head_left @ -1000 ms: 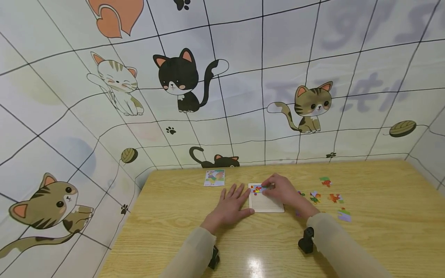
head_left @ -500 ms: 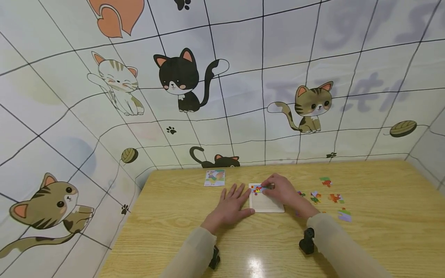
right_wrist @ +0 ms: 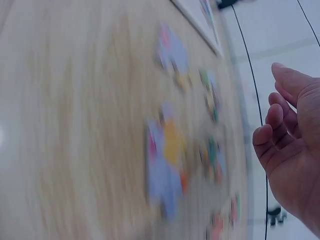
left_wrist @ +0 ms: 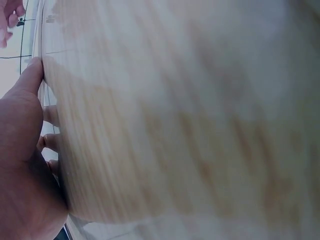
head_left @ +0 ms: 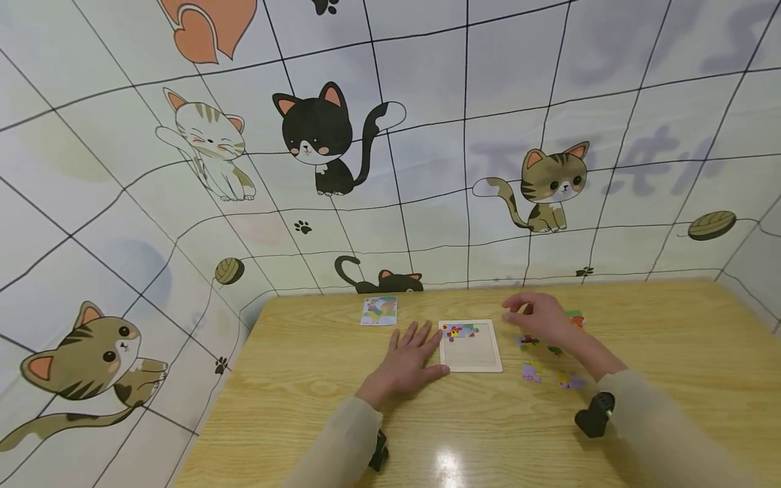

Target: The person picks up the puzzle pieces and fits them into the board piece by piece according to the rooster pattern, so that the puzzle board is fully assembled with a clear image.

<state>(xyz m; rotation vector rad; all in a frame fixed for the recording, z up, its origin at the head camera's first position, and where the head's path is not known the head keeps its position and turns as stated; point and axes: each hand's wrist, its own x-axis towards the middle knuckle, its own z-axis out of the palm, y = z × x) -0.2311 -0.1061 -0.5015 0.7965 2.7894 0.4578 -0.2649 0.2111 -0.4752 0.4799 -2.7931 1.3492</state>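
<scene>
A square, pale puzzle tray (head_left: 470,366) lies on the table, with joined colourful puzzle pieces (head_left: 459,331) in its upper left part. My left hand (head_left: 405,362) rests flat with fingers spread, fingertips and thumb at the tray's left edge. To the right of the tray, my right hand (head_left: 539,317) is raised over loose puzzle pieces (head_left: 531,373), its fingers loosely bent and nothing seen between them. In the right wrist view the same hand (right_wrist: 295,135) hangs above blurred pieces, including a purple and yellow piece (right_wrist: 165,160). My right forearm hides some pieces in the head view.
A small picture card (head_left: 379,310) lies at the back of the wooden table (head_left: 293,379), left of the tray. Behind the table stands a wall covering (head_left: 427,169) with printed cats. Several loose pieces, one green and red (head_left: 576,318), are spread to the tray's right.
My right hand has left the upper part of the tray and moved right, over the loose pieces. The joined pieces in the tray now show uncovered. My left hand stays in place.
</scene>
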